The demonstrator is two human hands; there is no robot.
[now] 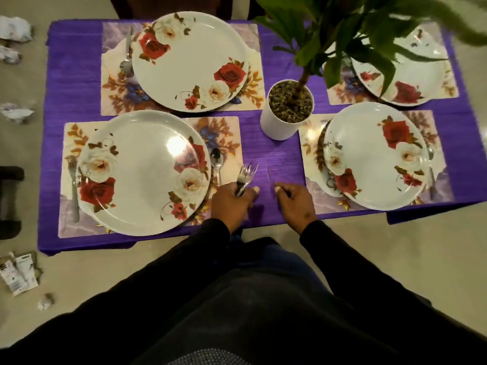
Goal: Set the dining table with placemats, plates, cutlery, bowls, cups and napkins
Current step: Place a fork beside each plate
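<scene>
Four floral placemats lie on the purple tablecloth [274, 154], each under a rose-patterned plate: near left [142, 177], far left [189, 61], near right [369, 154], far right [411, 72]. At the near-left plate a fork [72, 185] lies to its left and a spoon [217, 162] to its right. A spoon [126, 63] lies left of the far-left plate. My left hand [229, 204] grips a bunch of forks [246, 172], tines pointing away. Beside it, my right hand [295, 204] has curled fingers and pinches a thin, blurred fork [268, 173].
A white pot [276, 127] of pebbles with a leafy plant stands at the table's middle; its leaves hide part of the far-right setting. Crumpled paper [14, 29] and torn packaging [19, 272] lie on the floor at the left. A dark chair stands behind the table.
</scene>
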